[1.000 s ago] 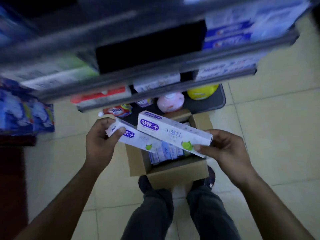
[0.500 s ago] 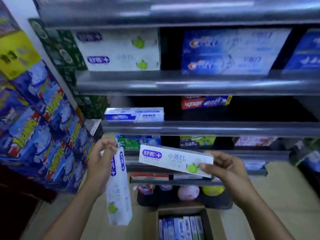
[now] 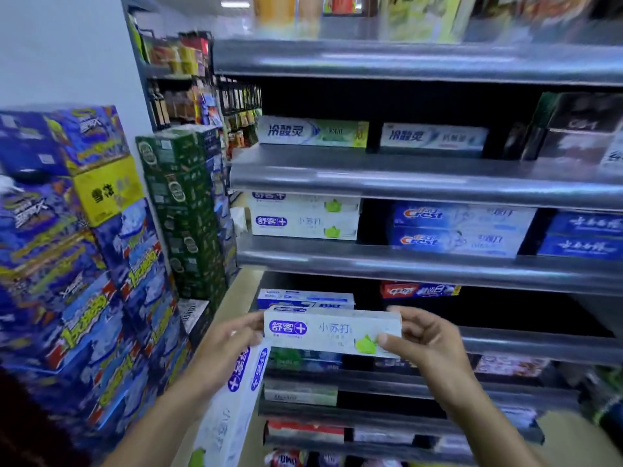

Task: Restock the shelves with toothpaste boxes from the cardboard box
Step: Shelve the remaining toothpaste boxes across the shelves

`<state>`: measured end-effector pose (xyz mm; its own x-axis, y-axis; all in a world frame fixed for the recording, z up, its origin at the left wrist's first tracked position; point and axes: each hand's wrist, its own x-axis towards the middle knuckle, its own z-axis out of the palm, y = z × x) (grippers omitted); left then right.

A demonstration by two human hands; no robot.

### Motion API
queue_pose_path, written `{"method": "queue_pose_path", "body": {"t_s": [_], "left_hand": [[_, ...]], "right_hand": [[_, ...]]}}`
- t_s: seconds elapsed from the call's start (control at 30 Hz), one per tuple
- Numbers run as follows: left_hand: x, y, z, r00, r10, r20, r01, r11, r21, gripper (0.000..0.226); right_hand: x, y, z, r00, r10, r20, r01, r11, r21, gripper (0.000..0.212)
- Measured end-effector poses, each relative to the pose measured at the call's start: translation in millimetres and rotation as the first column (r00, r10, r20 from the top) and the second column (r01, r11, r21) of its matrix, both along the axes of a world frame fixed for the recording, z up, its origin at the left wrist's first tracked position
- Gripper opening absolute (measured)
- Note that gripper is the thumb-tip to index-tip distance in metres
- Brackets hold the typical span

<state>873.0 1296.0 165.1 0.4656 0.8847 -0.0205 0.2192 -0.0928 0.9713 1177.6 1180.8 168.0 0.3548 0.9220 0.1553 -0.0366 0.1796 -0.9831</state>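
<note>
Toothpaste box [image 3: 332, 332] lies level between our hands. Our right hand [image 3: 428, 345] pinches its right end; our left hand [image 3: 226, 348] reaches its left end while gripping a second box [image 3: 232, 409] that hangs upright. We hold it one shelf level below the matching white stack [image 3: 303, 219]. Right of that stack a dark gap opens before the Crest boxes [image 3: 462, 227]; the shelf lip [image 3: 421, 188] above crowds the stack's top. Half a second ago our left hand held only the hanging box, and the cardboard box showed below.
</note>
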Motion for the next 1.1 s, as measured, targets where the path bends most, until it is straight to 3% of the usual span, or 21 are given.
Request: {"method": "queue_pose_path", "body": {"t_s": [0.13, 0.3, 0.57, 0.73, 0.93, 1.1], "left_hand": [[-7, 8, -1, 0.996, 0.088, -0.022, -0.088, 0.996, -0.016, 0.055], [-11, 20, -1, 0.998, 0.052, -0.019, -0.052, 0.998, -0.027, 0.052], [-14, 15, 45, 0.980, 0.134, 0.146, -0.149, 0.984, 0.102, 0.052], [-14, 24, 87, 0.959, 0.120, 0.256, -0.158, 0.978, 0.135, 0.063], [3, 51, 109, 0.976, 0.088, 0.201, -0.124, 0.977, 0.173, 0.055], [14, 66, 114, 0.986, 0.102, 0.131, -0.122, 0.981, 0.152, 0.069]], "right_hand": [[-16, 19, -11, 0.994, -0.100, 0.039, 0.101, 0.995, -0.021, 0.052], [-33, 39, -21, 0.977, -0.168, 0.129, 0.175, 0.983, -0.051, 0.036], [-44, 53, 23, 0.949, -0.270, 0.161, 0.243, 0.955, 0.171, 0.039], [-41, 74, 64, 0.937, -0.301, 0.177, 0.243, 0.926, 0.288, 0.044], [-30, 107, 80, 0.894, -0.393, 0.215, 0.316, 0.893, 0.321, 0.049], [-24, 123, 83, 0.777, -0.448, 0.442, 0.379, 0.894, 0.239, 0.045]]}}
